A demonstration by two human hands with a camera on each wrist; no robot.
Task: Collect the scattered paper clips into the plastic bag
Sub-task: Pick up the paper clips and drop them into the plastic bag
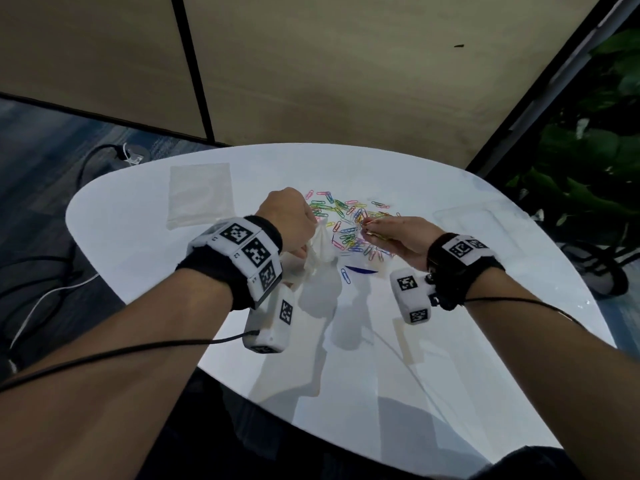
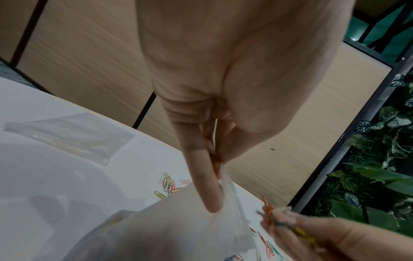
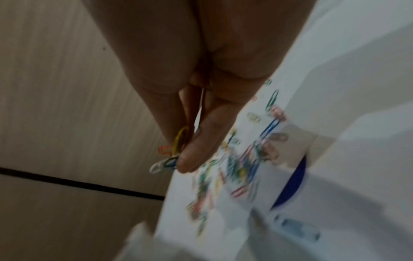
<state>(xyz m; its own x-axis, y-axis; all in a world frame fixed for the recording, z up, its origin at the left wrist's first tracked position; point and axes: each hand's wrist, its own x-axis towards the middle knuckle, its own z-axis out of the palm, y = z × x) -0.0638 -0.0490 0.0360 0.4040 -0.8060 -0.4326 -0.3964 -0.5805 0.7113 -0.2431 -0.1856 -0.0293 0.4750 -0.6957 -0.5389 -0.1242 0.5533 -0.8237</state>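
Several coloured paper clips (image 1: 346,216) lie scattered in a heap on the white table (image 1: 145,237). My left hand (image 1: 287,220) pinches the top edge of a clear plastic bag (image 1: 317,251) and holds it up left of the heap; in the left wrist view the bag (image 2: 178,220) hangs from my thumb and fingers (image 2: 208,185). My right hand (image 1: 391,233) hovers over the heap's right side and pinches a small bunch of clips (image 3: 172,155) between thumb and fingertips (image 3: 196,155), also seen in the left wrist view as a held bunch of clips (image 2: 274,219).
A second flat clear bag (image 1: 201,195) lies at the table's far left. A dark blue curved piece (image 1: 360,270) and a lone blue clip (image 1: 345,276) lie near the heap's front. Beige partition panels (image 1: 346,81) stand behind, plants (image 1: 588,161) at right, cables (image 1: 41,299) on the floor at left.
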